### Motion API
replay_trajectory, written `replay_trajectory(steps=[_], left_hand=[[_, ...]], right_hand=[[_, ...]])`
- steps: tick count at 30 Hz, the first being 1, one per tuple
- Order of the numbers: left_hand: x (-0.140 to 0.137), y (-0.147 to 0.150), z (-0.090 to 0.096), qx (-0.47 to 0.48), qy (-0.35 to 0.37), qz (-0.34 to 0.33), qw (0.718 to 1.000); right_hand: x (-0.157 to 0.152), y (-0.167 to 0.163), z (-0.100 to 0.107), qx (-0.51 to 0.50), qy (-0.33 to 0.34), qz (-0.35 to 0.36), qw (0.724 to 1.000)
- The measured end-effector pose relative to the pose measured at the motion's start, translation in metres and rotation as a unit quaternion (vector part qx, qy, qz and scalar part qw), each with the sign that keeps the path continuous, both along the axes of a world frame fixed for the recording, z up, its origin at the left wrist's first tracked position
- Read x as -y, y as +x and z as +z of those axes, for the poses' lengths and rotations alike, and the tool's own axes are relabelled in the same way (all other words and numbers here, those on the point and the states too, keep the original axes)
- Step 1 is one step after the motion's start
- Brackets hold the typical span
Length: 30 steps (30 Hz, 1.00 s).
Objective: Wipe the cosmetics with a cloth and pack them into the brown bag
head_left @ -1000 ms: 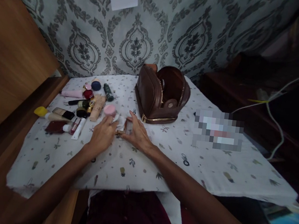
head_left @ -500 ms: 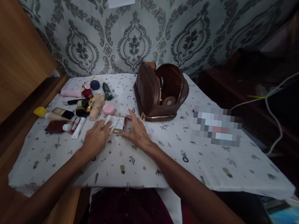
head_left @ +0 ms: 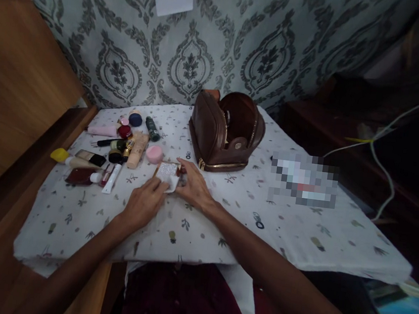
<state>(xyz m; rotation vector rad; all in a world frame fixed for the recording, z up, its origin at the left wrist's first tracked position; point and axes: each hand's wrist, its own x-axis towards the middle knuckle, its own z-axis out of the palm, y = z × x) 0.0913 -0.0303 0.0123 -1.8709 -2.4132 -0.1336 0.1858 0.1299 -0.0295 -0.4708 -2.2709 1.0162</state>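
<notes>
no text, label, brand or number can be read on anything in view.

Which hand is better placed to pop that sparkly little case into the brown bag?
Probably the right hand: it touches the sparkly case and lies nearer the open brown bag.

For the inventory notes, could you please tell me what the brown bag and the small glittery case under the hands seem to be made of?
Brown bag: looks like smooth leather or imitation leather, with a soft sheen and a gold-coloured zip. Glittery case: hard, sparkly silver face, likely glitter-coated plastic or metal; too small to tell which.
</notes>
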Motion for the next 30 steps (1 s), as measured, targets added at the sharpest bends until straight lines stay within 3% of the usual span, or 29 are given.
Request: replay_trajectory(steps=[4, 9, 13, 18, 22, 24, 30], left_hand=[[0.01, -0.021, -0.001, 0.077, 0.089, 0.03, 0.993], [0.016, -0.031, 0.01, 0.206, 0.193, 0.047, 0.958], [0.014, -0.028, 0.023, 0.238, 0.237, 0.062, 0.94], [0.006, -0.031, 0.027, 0.247, 0.24, 0.061, 0.937], [-0.006, -0.034, 0.03, 0.234, 0.238, 0.037, 0.942], [-0.014, -0.035, 0.03, 0.218, 0.231, 0.019, 0.948], [-0.04, -0.038, 0.008, 0.193, 0.162, -0.008, 0.968]], right_hand=[[-0.002, 0.001, 0.006, -0.031, -0.063, 0.001, 0.998], [0.0, 0.005, 0.017, -0.026, -0.199, 0.051, 0.978], [0.005, 0.01, 0.027, 0.026, -0.218, 0.107, 0.97], [0.007, 0.014, 0.035, 0.05, -0.143, 0.114, 0.982], [0.005, 0.012, 0.03, 0.044, -0.128, 0.089, 0.987], [0.004, 0.01, 0.025, 0.042, -0.149, 0.077, 0.985], [-0.005, 0.001, 0.01, -0.019, -0.312, 0.079, 0.947]])
